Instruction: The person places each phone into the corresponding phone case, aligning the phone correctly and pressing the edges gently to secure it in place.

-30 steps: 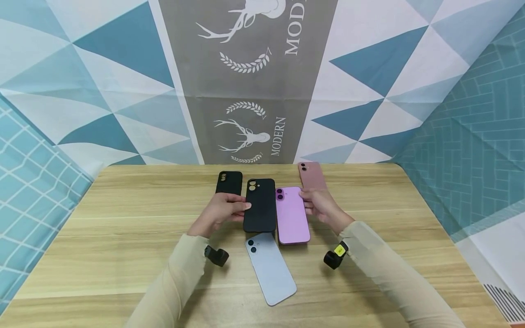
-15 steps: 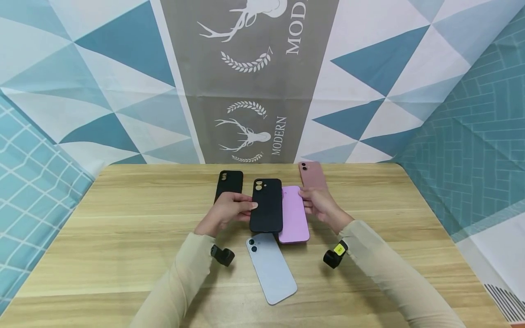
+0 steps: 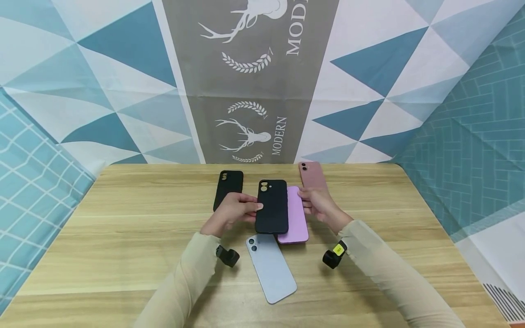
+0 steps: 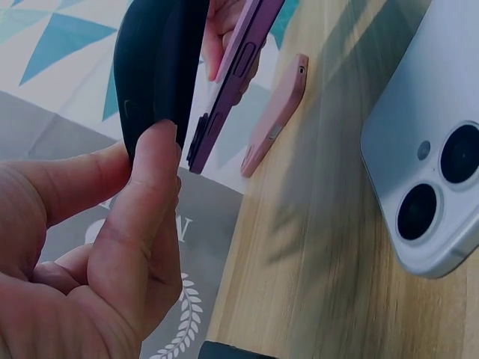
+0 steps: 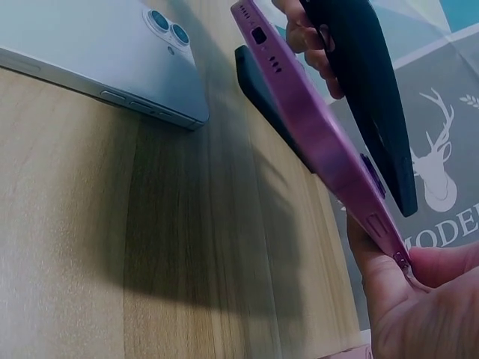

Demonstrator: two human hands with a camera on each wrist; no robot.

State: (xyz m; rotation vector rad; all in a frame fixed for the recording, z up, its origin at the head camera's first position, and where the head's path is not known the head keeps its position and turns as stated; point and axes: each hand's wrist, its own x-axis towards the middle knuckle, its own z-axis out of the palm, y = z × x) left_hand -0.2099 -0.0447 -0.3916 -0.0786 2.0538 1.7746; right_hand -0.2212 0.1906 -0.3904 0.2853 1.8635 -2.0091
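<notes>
My left hand point(image 3: 238, 208) pinches a black phone case point(image 3: 272, 207) by its left edge, between thumb and fingers. In my right hand point(image 3: 321, 205) is a purple phone point(image 3: 297, 218), gripped at its upper right edge. Both are held above the table, the case overlapping the phone's left side and camera in the head view. A narrow gap shows between case point(image 4: 161, 67) and phone point(image 4: 236, 82) in the left wrist view. From the right wrist view, the phone's bottom end shows its charging port, with the case point(image 5: 367, 90) behind its back.
A white-blue phone point(image 3: 271, 269) lies camera side up on the wooden table point(image 3: 123, 237), nearest the person. Another black case point(image 3: 228, 184) lies behind the left hand. A pink phone or case point(image 3: 312, 175) lies at the back, behind the right hand.
My left hand has carried the black case rightward, so it now covers the left part and camera of the purple phone. My right hand has barely moved.
</notes>
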